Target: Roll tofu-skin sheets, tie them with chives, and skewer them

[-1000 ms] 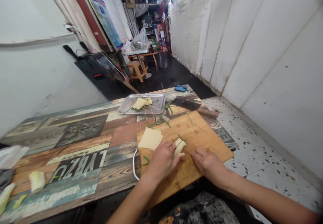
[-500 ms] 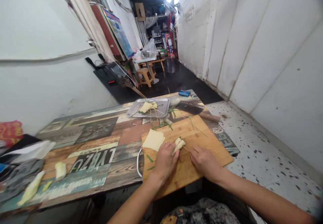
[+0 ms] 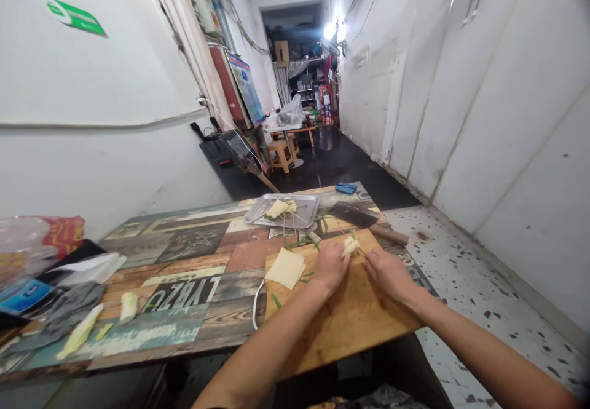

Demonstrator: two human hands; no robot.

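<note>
On the wooden cutting board my left hand is closed around a pale rolled tofu-skin roll with green stalks in it. My right hand rests just right of the roll, fingers pinched at its end, probably on a thin bamboo skewer that I can barely see. A stack of flat yellow tofu sheets lies on the board left of my left hand. Green chive bits are scattered around.
A metal tray with more rolls and skewers sits beyond the board, a cleaver to its right, a blue object at the table's far edge. Pale vegetable pieces and bags lie at the left. Stools stand down the corridor.
My head has tilted up, so the table sits lower in view. Both hands have shifted with the roll toward the board's far edge.
</note>
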